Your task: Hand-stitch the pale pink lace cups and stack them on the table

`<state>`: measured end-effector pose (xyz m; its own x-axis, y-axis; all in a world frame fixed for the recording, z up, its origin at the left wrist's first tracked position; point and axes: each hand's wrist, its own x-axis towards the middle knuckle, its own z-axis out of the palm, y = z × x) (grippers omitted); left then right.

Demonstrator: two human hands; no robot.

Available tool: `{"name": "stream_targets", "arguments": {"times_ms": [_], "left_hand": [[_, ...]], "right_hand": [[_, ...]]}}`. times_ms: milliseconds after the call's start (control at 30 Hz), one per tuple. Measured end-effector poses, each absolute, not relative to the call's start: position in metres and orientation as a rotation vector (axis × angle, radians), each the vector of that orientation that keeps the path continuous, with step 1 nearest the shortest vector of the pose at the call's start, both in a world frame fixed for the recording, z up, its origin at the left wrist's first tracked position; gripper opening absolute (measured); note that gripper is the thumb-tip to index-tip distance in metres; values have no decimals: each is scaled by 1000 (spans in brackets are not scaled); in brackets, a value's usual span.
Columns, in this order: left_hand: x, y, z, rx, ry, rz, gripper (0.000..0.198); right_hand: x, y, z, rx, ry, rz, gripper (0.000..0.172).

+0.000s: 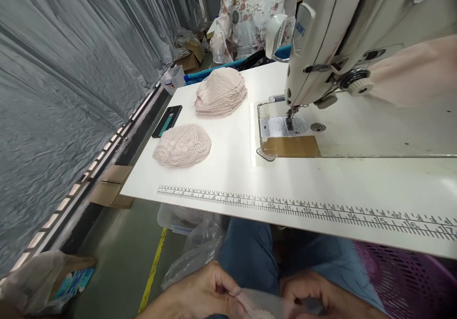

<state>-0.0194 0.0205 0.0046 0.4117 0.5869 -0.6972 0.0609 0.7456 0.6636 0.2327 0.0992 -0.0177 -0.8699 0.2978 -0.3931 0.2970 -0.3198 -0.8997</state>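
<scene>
Both my hands are low in my lap, below the table edge. My left hand [200, 293] is closed in a pinch on a clear plastic bag [264, 302] with pale pink fabric inside. My right hand [317, 293] grips the same bag from the right, fingers curled. On the white sewing table [221, 176] lie one pink lace piece [183, 146] and, farther back, a stack of pink lace pieces [221, 92]. The sewing machine [342, 38] stands at the right, its needle [289, 119] over the plate.
A black phone [167, 121] lies at the table's left edge. A ruler is printed along the front edge [321, 209]. A purple basket [410, 281] sits at my right knee. Plastic bags and cardboard boxes [110, 185] lie on the floor at left. Another person [250, 14] works beyond the table.
</scene>
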Motion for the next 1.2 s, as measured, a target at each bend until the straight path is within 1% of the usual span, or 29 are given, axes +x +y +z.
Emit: {"name": "stream_targets", "arguments": {"times_ms": [133, 233, 333, 500, 600, 700, 833, 967, 1000, 1100, 1200], "left_hand": [[-20, 23, 7, 726, 1087, 386, 61], [-20, 23, 7, 754, 1080, 391, 58], [-20, 23, 7, 761, 1097, 388, 53], [-18, 23, 7, 762, 1162, 366, 56], [-18, 23, 7, 763, 1166, 359, 58], [-17, 24, 7, 761, 1155, 376, 59], [-15, 27, 9, 775, 1182, 377, 62], [-9, 29, 12, 819, 1282, 375, 63], [-7, 29, 12, 837, 1316, 367, 64], [-4, 30, 13, 906, 1429, 360, 67], [-5, 32, 13, 968, 1511, 375, 71]], "right_hand": [[237, 94, -26, -738, -1736, 2426, 37], [235, 92, -30, -690, -1662, 2445, 38], [232, 90, -30, -743, -1652, 2437, 38], [231, 89, -28, -937, -1689, 2335, 27], [233, 88, -29, -983, -1758, 2273, 30], [235, 90, -27, -975, -1794, 2284, 32], [234, 93, -20, -897, -1760, 2294, 23], [228, 90, -19, -1050, -1865, 2179, 17], [227, 88, -20, -1079, -1903, 2140, 19], [224, 84, -23, -1092, -1965, 1961, 34], [221, 83, -24, -1082, -1950, 1705, 41]]}}
